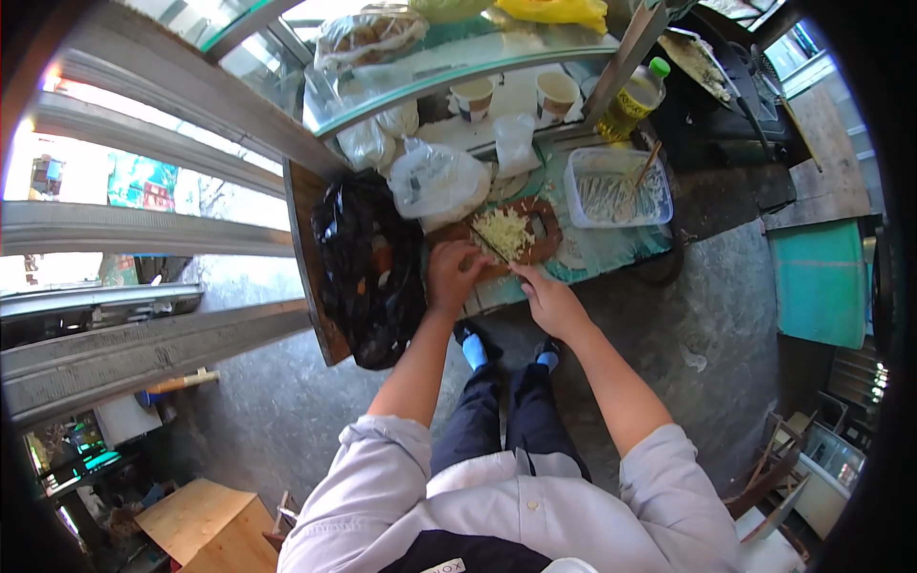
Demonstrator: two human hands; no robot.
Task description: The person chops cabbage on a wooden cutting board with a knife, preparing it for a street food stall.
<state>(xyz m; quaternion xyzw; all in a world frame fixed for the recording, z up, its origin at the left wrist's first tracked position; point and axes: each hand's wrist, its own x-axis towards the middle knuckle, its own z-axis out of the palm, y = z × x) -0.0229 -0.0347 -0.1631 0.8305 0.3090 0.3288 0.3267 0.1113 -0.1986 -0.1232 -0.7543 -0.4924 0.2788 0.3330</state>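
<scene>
A brown cutting board (546,239) lies on the counter with a pile of pale, finely chopped food (504,232) on it. My right hand (551,300) is closed around the handle of a knife (489,244), whose dark blade slants up and left along the pile. At the left end of the board my left hand (453,276) rests with its fingers curled beside the blade; what lies beneath them is hidden. Behind the board sits a white plastic bag (437,181). A clear tub (619,216) with pale contents and a stick in it stands to the right.
A black plastic bag (368,277) fills the counter's left end. Two paper cups (556,95) stand behind a glass shelf edge. An oil bottle (632,99) with a green cap is near the dark stove (707,143). A green panel (817,282) stands at right.
</scene>
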